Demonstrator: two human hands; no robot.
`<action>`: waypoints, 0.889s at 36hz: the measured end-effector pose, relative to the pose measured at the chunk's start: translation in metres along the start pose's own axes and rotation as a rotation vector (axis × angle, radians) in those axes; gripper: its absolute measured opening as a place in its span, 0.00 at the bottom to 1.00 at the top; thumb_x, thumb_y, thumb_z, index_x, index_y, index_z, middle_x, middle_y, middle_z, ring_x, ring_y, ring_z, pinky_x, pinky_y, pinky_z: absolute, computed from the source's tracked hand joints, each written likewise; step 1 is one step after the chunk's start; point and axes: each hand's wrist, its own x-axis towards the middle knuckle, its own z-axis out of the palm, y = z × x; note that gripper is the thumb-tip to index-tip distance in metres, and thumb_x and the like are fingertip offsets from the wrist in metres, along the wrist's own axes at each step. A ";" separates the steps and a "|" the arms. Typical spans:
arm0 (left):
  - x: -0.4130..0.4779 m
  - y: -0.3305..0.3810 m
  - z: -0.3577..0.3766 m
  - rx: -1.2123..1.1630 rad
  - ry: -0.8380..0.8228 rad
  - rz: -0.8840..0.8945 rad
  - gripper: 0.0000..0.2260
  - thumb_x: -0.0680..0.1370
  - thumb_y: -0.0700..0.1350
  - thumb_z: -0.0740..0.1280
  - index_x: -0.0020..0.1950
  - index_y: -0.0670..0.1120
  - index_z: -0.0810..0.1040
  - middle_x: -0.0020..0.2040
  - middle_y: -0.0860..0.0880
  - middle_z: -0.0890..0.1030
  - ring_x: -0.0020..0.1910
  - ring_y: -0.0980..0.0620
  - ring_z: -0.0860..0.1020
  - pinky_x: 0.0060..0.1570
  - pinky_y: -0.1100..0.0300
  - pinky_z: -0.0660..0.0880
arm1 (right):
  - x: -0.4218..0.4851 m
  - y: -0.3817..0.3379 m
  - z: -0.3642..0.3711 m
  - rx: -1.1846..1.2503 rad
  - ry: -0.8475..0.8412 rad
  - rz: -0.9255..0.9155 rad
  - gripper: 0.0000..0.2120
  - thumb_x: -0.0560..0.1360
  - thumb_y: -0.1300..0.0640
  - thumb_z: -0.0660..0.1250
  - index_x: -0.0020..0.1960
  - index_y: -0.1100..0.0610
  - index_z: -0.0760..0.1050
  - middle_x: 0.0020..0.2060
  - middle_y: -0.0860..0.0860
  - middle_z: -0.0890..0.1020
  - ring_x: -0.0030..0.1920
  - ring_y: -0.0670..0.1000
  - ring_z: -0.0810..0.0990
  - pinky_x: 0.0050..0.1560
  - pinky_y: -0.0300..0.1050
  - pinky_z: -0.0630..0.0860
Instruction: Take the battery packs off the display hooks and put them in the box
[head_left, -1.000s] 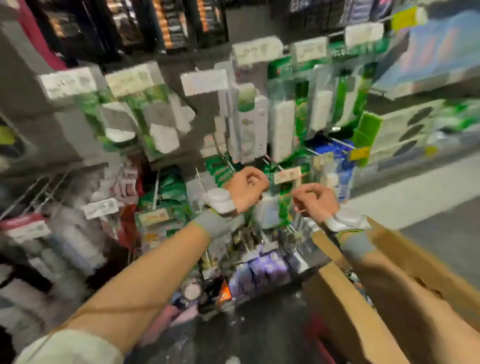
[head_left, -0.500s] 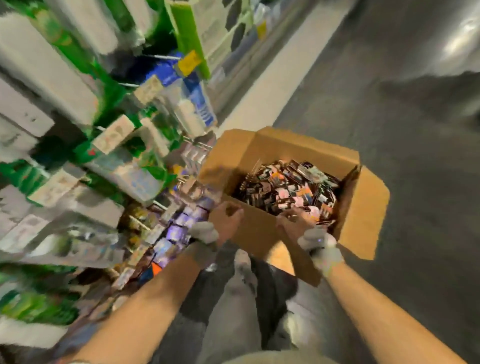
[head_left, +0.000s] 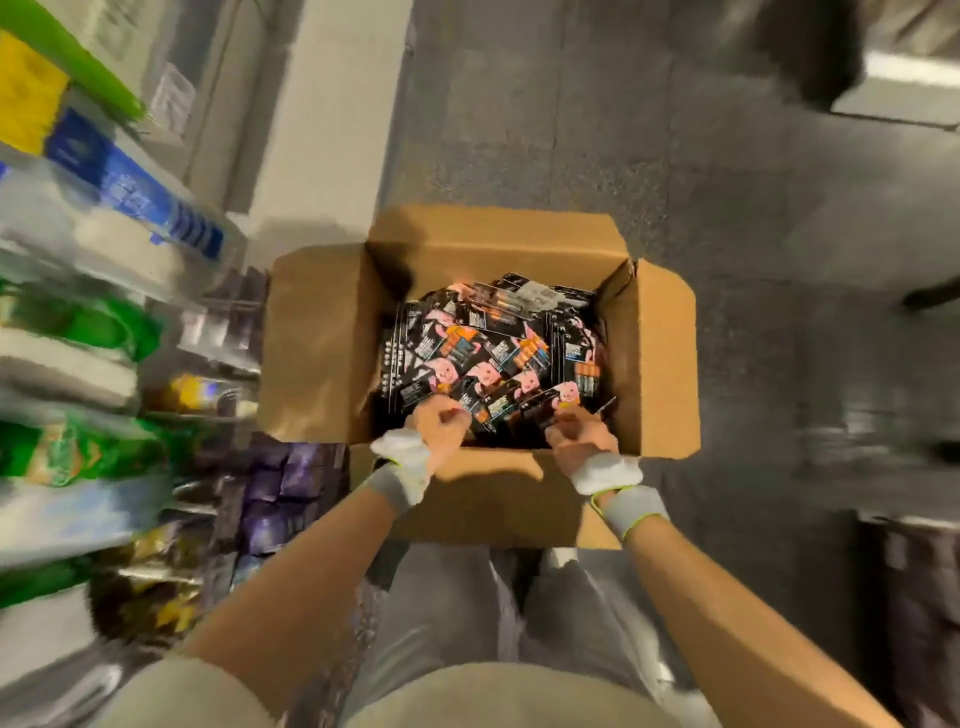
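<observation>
Head view, left hand (head_left: 441, 423), right hand (head_left: 579, 434) over battery packs (head_left: 483, 353), print blurred

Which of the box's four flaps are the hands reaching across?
The near flap, on the person's side: the left hand and right hand cross it to reach the battery packs. The other three have no hand over them.

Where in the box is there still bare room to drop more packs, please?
Inside the box, a gap shows only at the far-left corner, between the far wall and the battery packs. Elsewhere the heap fills it, and the left hand and right hand crowd the near edge. The floor right of the box is bare.
</observation>
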 end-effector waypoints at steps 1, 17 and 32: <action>-0.003 0.002 -0.002 0.007 0.002 0.003 0.03 0.77 0.41 0.70 0.49 0.46 0.82 0.46 0.39 0.84 0.48 0.39 0.82 0.50 0.52 0.79 | -0.002 0.000 0.001 -0.002 0.001 -0.007 0.12 0.75 0.61 0.66 0.59 0.55 0.76 0.47 0.53 0.81 0.53 0.55 0.79 0.51 0.41 0.72; 0.043 0.004 0.015 0.118 -0.023 -0.044 0.27 0.72 0.45 0.75 0.66 0.39 0.69 0.59 0.42 0.77 0.59 0.44 0.75 0.58 0.55 0.71 | 0.056 -0.019 -0.008 -0.392 0.085 -0.077 0.22 0.76 0.58 0.64 0.70 0.52 0.67 0.65 0.54 0.70 0.67 0.57 0.66 0.60 0.49 0.69; 0.051 0.010 0.028 0.122 -0.086 -0.135 0.36 0.70 0.54 0.77 0.73 0.42 0.69 0.71 0.44 0.73 0.69 0.44 0.71 0.70 0.50 0.67 | 0.102 -0.026 -0.034 -0.585 -0.387 -0.169 0.18 0.77 0.61 0.64 0.66 0.58 0.71 0.50 0.52 0.81 0.50 0.53 0.77 0.44 0.37 0.73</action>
